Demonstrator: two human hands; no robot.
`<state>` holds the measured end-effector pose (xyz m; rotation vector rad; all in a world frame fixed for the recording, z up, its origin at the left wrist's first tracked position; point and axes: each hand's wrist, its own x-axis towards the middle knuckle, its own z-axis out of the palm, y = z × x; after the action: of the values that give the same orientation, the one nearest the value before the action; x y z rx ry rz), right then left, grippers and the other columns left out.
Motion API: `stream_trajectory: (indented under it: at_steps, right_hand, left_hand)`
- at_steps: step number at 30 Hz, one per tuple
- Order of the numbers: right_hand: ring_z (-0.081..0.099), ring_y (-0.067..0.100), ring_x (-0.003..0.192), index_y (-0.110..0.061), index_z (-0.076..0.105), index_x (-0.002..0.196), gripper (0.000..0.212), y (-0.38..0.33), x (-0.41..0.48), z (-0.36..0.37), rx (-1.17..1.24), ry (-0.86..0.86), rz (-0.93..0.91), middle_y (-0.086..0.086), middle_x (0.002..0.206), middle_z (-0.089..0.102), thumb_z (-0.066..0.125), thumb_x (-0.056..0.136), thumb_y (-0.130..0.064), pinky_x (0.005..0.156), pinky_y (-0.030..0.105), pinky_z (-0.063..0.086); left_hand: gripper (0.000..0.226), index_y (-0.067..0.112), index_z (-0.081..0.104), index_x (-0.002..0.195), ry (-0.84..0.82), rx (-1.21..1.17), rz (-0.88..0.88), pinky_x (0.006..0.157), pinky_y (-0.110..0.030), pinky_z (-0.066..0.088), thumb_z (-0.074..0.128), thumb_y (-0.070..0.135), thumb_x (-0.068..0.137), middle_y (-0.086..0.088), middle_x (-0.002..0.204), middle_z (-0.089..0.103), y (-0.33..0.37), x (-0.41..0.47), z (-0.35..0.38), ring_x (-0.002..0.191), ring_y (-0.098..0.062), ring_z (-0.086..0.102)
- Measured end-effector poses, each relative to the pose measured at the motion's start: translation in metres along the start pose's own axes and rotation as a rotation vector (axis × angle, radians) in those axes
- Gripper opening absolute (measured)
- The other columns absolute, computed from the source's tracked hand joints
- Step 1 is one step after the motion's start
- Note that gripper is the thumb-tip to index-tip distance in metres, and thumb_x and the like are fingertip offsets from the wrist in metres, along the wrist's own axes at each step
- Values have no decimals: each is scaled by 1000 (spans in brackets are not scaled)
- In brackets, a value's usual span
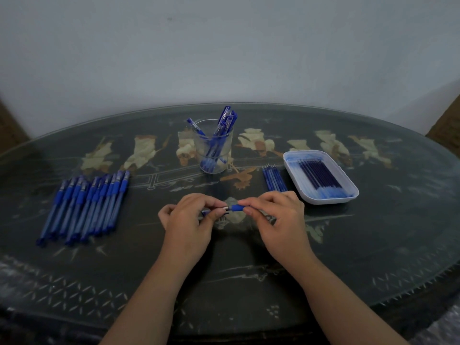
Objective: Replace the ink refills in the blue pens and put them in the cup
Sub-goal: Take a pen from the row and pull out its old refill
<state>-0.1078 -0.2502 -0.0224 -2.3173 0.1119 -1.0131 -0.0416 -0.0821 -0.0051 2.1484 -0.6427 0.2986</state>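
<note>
One blue pen | axis left-right, metal tip leftward | left hand pinches tip, right hand pinches grip

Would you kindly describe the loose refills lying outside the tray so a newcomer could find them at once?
Start at the white tray at the right of the table. Just left of it lies a short row of thin blue refills. Unlike the darker refills in the tray, they sit outside it.
</note>
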Motion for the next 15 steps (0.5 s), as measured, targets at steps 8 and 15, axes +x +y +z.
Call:
stream_trajectory:
  at_steps: [8,15]
  right_hand:
    - [48,13,83,-37,75,104,22,0,-4,-4,-28,31,-24,-16,83,61,59,90,-41,74,46,43]
    - [48,13,83,-36,75,105,23,-1,-6,-9,-31,24,-22,-17,84,61,57,90,-41,76,41,41]
  left_hand:
    - [28,43,58,82,-9,69,91,90,-13,14,73,19,84,27,85,60,-3,-2,4,98,8,50]
    - [14,39,58,83,10,71,152,89,-18,18,62,27,84,26,87,58,-4,-3,8,91,12,47]
